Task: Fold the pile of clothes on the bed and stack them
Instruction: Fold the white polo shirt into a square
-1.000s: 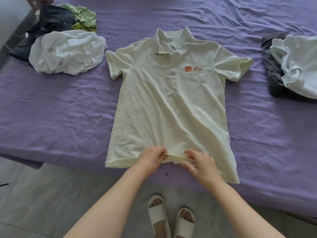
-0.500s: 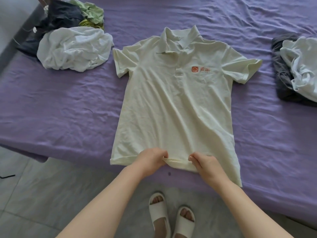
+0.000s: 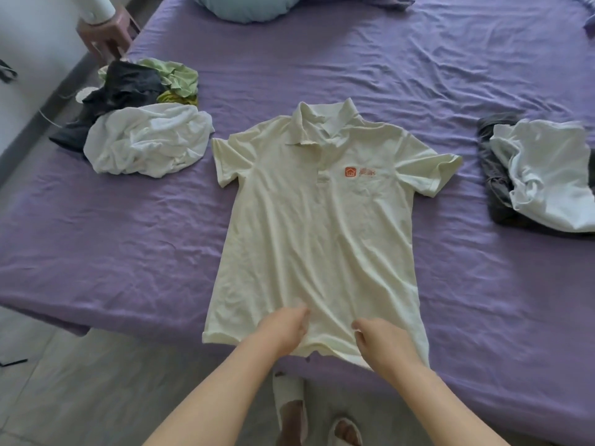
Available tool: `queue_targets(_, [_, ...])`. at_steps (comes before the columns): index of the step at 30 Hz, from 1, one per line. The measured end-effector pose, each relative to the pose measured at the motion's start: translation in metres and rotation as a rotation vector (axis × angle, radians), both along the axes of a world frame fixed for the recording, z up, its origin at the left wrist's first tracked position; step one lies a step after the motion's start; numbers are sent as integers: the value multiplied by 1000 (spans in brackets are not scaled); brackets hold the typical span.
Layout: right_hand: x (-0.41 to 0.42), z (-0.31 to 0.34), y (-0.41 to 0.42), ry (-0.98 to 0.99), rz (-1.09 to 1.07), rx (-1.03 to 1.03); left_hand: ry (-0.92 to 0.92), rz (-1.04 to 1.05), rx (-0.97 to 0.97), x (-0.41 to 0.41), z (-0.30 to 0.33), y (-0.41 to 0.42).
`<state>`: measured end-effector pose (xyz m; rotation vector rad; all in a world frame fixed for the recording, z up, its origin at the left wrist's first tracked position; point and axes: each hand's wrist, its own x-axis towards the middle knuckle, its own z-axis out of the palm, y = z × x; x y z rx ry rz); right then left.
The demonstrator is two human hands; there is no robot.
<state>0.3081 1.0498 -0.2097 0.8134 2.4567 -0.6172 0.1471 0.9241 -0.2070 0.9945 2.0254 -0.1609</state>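
Note:
A pale cream polo shirt (image 3: pixel 315 239) with an orange chest logo lies flat and face up on the purple bed (image 3: pixel 128 252), collar away from me. Its hem hangs just over the near edge of the bed. My left hand (image 3: pixel 283 329) rests on the fabric just above the hem, left of the middle, with its fingers loosely curled. My right hand (image 3: pixel 376 342) lies on the shirt a little to the right, thumb and fingers slightly apart with no fold held between them. Creases run up the shirt from both hands.
A heap of unfolded clothes (image 3: pixel 145 136), white, dark and green, lies at the left. A white garment on a dark one (image 3: pixel 547 175) lies at the right. Another person's hand (image 3: pixel 103 40) touches the bed's far left corner. A pillow (image 3: pixel 248 8) is at the back.
Both hands have let go of the hem they were pinching and moved forward onto the shirt. My view has lifted and shows more of the bed.

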Motion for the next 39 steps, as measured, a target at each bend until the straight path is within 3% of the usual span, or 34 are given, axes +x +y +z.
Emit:
queue_targets(7, [-61, 0, 57, 147, -58, 64, 95, -14, 153, -57, 4, 58])
queue_targets(19, [-230, -14, 148, 9, -175, 85, 229, -79, 188, -210, -27, 173])
queue_targets(30, [-328, -3, 236, 104, -239, 137, 205, 48, 407, -319, -13, 290])
queue_targets(34, [-358, 1, 275, 153, -274, 161, 312, 14, 498, -344, -11, 324])
queue_targets(39, [-397, -10, 325, 228, -316, 181, 357, -37, 422, -373, -23, 361])
